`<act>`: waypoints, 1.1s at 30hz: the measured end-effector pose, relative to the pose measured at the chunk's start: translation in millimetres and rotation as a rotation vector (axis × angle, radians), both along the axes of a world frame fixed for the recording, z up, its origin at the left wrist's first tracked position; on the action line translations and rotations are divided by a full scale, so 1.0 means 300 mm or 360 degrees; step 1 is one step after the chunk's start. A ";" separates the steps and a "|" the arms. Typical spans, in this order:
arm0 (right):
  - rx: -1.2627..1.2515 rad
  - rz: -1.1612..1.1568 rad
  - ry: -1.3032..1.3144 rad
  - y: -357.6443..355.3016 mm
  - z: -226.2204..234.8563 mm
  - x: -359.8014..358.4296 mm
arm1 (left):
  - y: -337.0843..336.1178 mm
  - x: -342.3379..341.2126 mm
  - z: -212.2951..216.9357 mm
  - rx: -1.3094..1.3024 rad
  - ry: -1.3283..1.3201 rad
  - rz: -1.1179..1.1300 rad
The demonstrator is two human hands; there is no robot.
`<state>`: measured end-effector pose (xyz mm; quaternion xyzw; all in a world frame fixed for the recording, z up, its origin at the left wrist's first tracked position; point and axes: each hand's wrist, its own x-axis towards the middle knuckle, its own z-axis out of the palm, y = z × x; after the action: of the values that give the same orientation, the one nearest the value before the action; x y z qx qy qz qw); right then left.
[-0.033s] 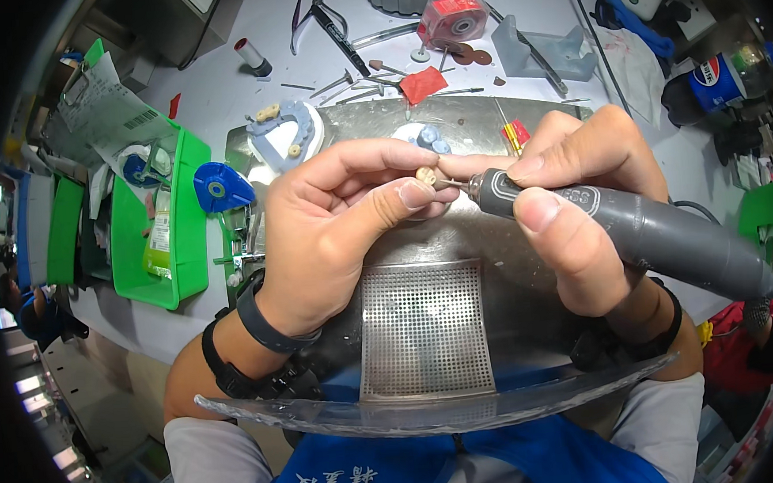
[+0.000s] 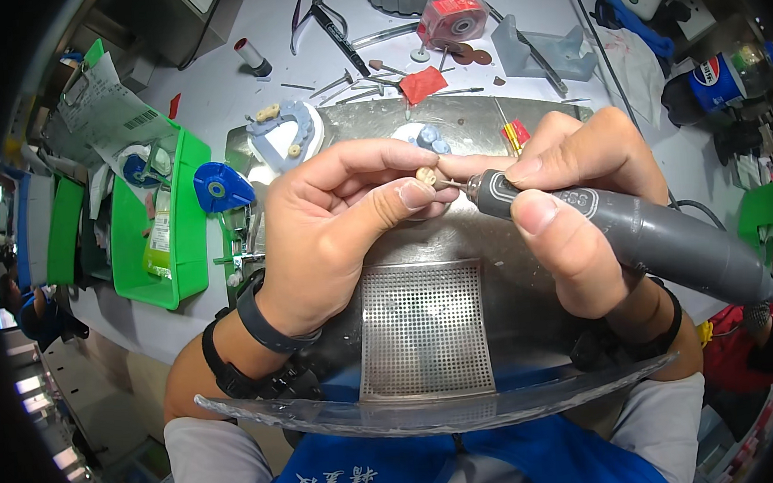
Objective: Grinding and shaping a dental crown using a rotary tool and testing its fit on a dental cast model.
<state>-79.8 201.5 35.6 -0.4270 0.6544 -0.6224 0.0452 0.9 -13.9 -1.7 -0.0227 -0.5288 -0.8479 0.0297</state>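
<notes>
Between the thumb and fingers of my left hand [image 2: 328, 223] is a small cream-coloured dental crown [image 2: 426, 177]. My right hand [image 2: 579, 203] grips a dark grey dental handpiece [image 2: 647, 230] like a pen. Its thin bur [image 2: 450, 183] points left and reaches the crown's side; whether it touches cannot be made out. Beyond my left hand lies a grey-blue dental arch model [image 2: 285, 140] with cream teeth on it. Small blue tooth-shaped pieces [image 2: 432, 139] sit just past my fingertips.
Below my hands is a metal work plate with a perforated panel [image 2: 425, 332]. A clear curved shield [image 2: 441, 411] crosses the near side. At left stands a green bin [image 2: 189, 227]. Loose burs, pliers [image 2: 327, 24] and a red tape dispenser [image 2: 453, 20] lie at the back, a bottle [image 2: 704, 85] at right.
The rear of the handpiece has dipped very slightly, with my right thumb shifting a little. My left hand and the crown hold their place.
</notes>
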 end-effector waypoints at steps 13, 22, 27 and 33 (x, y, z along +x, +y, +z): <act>0.0222 -0.0118 0.0051 -0.004 0.018 0.032 | 0.018 0.008 0.009 -0.0294 0.0152 0.0154; 0.0228 -0.0088 0.0081 0.000 0.016 0.020 | 0.016 0.010 0.008 -0.0243 0.0150 0.0124; 0.0249 -0.0115 0.0080 -0.001 0.021 0.027 | 0.015 0.010 0.004 -0.0342 0.0156 0.0138; 0.0232 -0.0107 0.0127 0.001 0.020 0.029 | 0.015 0.010 0.001 -0.0232 0.0148 0.0128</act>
<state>-71.3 201.8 41.6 -0.4248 0.7132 -0.5568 0.0290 3.8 -9.5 -1.3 -0.0430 -0.5876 -0.8033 0.0866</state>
